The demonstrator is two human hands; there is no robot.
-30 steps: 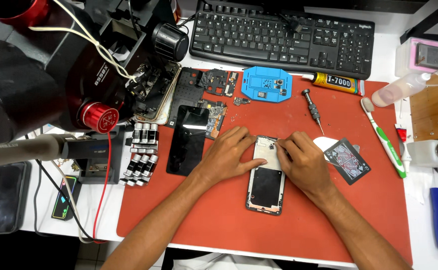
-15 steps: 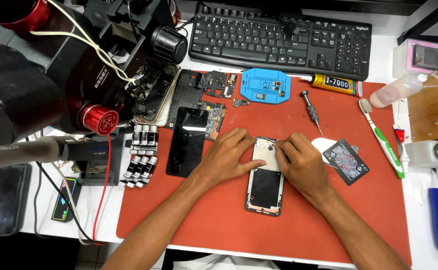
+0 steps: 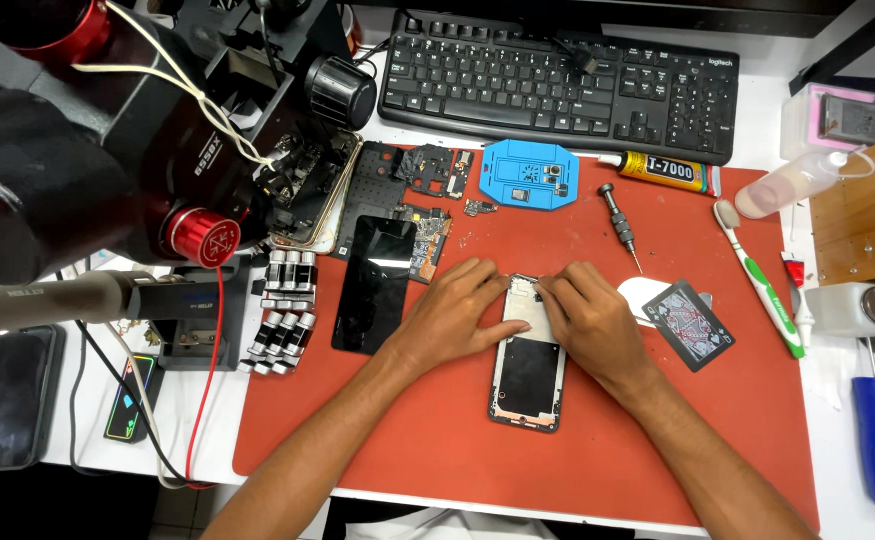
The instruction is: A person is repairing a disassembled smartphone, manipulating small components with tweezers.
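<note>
The opened phone frame [image 3: 528,370] lies flat near the middle of the red work mat [image 3: 437,440]. The left hand [image 3: 454,315] rests on its upper left edge with the fingers spread and pressed flat, not closed around it. The right hand [image 3: 587,322] bends its fingers over the top part of the frame; whether the tips pinch something small, I cannot tell. Just beside the right hand lies a dark playing card [image 3: 693,325]. A yellow and black glue tube [image 3: 662,172] lies below the black keyboard [image 3: 557,80], next to a blue plastic plate [image 3: 529,174]. The mat lies on a white table [image 3: 397,505].
</note>
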